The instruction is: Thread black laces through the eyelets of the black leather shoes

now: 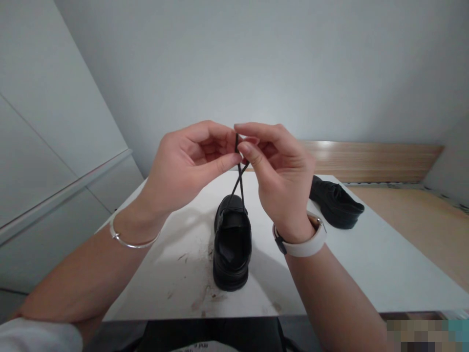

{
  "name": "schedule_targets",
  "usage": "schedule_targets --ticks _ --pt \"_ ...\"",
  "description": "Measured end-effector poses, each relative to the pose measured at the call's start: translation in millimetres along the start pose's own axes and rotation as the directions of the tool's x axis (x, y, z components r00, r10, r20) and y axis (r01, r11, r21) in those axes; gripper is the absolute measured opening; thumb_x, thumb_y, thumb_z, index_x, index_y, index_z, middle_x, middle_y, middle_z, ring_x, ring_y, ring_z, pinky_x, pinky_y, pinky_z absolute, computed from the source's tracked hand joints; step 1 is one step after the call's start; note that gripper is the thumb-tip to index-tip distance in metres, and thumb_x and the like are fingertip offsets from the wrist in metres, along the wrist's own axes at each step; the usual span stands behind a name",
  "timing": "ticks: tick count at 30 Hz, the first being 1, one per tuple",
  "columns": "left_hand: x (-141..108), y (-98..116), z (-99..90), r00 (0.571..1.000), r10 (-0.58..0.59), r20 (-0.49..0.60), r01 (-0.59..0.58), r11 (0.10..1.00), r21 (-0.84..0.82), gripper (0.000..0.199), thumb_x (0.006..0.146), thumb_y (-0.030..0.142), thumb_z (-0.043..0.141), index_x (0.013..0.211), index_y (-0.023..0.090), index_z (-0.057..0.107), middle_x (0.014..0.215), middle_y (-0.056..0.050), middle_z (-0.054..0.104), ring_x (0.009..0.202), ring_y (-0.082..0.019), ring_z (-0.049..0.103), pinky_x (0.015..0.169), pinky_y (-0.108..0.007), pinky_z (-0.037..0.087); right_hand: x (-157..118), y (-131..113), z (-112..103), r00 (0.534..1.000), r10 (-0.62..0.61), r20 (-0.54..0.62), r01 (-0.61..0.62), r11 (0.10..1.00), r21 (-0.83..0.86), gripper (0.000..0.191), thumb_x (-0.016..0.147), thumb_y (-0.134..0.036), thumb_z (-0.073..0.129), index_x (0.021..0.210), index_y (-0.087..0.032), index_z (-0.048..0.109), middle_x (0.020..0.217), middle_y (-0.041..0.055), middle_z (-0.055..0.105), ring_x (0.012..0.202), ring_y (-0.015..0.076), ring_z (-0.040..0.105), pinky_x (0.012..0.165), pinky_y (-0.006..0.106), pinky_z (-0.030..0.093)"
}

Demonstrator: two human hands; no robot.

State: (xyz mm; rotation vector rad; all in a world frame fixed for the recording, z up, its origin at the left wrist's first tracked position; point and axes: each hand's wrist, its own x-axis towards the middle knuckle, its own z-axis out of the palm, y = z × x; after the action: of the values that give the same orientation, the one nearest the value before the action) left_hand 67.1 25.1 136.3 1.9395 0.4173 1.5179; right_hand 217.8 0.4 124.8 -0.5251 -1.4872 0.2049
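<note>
A black shoe [231, 274] stands on the white table, its heel toward me and its toe pointing away. Two ends of its black shoelace [241, 183] rise from the front of the opening and cross each other above the shoe. Up in the air, my left hand [194, 156] pinches one lace end between thumb and fingers. Close against it, my right hand [278, 166] is closed in a pinch on the other lace end. The fingertips of both hands nearly touch, and the very tips of the laces are hidden among the fingers.
Another black shoe [339, 205], laced, sits on the right of the white table [157, 288]. Brown dirt smudges lie beside the near shoe. A wooden board [373, 159] and a grey wall stand behind; white panels [54, 146] rise at left.
</note>
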Motion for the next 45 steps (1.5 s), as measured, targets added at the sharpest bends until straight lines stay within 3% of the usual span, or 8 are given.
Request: schedule_targets --ticks 8,12,16,22,26,30,37,45 --pt "3 -22 -6.8 0.978 -0.207 -0.005 0.201 0.953 -0.229 0.023 0.080 0.039 0.079 0.084 0.020 0.068 0.087 -0.002 0.071 0.085 -0.018 0.069 0.084 -0.035 0.058 -11 32 -35 0.959 0.284 -0.029 -0.268 0.931 0.249 0.015 0.093 -0.036 0.060 0.100 -0.024 0.066 0.086 0.0001 0.057 0.063 0.0080 0.049 0.058 0.023 0.045" --pt "-6 -40 -23.1 0.927 -0.375 -0.016 0.347 0.872 -0.345 0.024 0.082 0.039 0.078 0.085 0.019 0.066 0.074 0.001 0.064 0.056 -0.010 0.059 0.059 -0.024 0.054 -26 42 -63 0.893 0.450 0.014 -0.428 0.840 0.334 0.017 0.086 -0.035 0.070 0.098 -0.023 0.067 0.079 -0.0025 0.051 0.050 0.0049 0.029 0.044 0.021 0.026" --pt "-31 -72 -66.6 0.884 -0.449 -0.132 0.373 0.845 -0.383 0.020 0.080 0.031 0.080 0.078 0.014 0.069 0.064 0.001 0.057 0.046 -0.003 0.041 0.044 -0.015 0.036 -55 60 -106 0.814 0.546 -0.197 -0.489 0.828 0.274 0.021 0.074 -0.031 0.080 0.089 -0.019 0.070 0.078 -0.0011 0.055 0.050 0.0033 0.032 0.044 0.021 0.023" --pt "-80 -113 -112.4 0.781 -0.555 -0.286 0.462 0.822 -0.334 0.016 0.077 0.023 0.079 0.084 0.011 0.071 0.066 0.000 0.058 0.048 -0.003 0.040 0.047 -0.017 0.035 -106 88 -149 0.667 0.588 -0.458 -0.551 0.803 0.227 0.027 0.068 -0.032 0.084 0.085 -0.016 0.071 0.073 -0.0002 0.058 0.047 0.0031 0.034 0.043 0.021 0.023" --pt "-88 -109 -100.7 0.838 -0.476 -0.267 0.484 0.874 -0.042 0.022 0.080 0.027 0.076 0.097 0.014 0.071 0.071 -0.004 0.067 0.055 -0.009 0.048 0.054 -0.022 0.040 -116 92 -142 0.718 0.569 -0.400 -0.572 0.810 0.126 0.023 0.075 -0.033 0.079 0.089 -0.017 0.070 0.076 -0.0003 0.058 0.052 0.0050 0.042 0.046 0.021 0.032" --pt "-82 -89 -73.6 0.907 -0.417 -0.057 0.409 0.839 0.358 0.016 0.087 0.032 0.069 0.091 0.017 0.072 0.082 -0.006 0.073 0.073 -0.015 0.062 0.065 -0.025 0.044 -117 85 -118 0.773 0.625 -0.112 -0.631 0.775 -0.037 0.022 0.082 -0.033 0.072 0.100 -0.020 0.069 0.087 0.0022 0.064 0.066 0.0095 0.060 0.063 0.025 0.051" --pt "-86 -82 -34.7 0.857 -0.399 0.327 0.145 0.794 0.591 0.019 0.095 0.026 0.053 0.096 0.019 0.070 0.092 -0.006 0.074 0.079 -0.017 0.065 0.073 -0.028 0.048 -120 67 -70 0.725 0.654 0.216 -0.573 0.747 -0.336 0.021 0.088 -0.031 0.061 0.105 -0.019 0.066 0.089 0.0076 0.074 0.082 0.0205 0.072 0.079 0.038 0.059" --pt "-93 -90 -23.8 0.844 -0.377 0.381 0.065 0.778 0.625 0.017 0.094 0.020 0.053 0.094 0.015 0.070 0.088 -0.007 0.072 0.073 -0.016 0.062 0.070 -0.027 0.046 -118 62 -62 0.796 0.540 0.273 -0.305 0.748 -0.590 0.020 0.090 -0.016 0.057 0.107 -0.020 0.067 0.092 0.0064 0.072 0.083 0.0205 0.066 0.080 0.037 0.054"
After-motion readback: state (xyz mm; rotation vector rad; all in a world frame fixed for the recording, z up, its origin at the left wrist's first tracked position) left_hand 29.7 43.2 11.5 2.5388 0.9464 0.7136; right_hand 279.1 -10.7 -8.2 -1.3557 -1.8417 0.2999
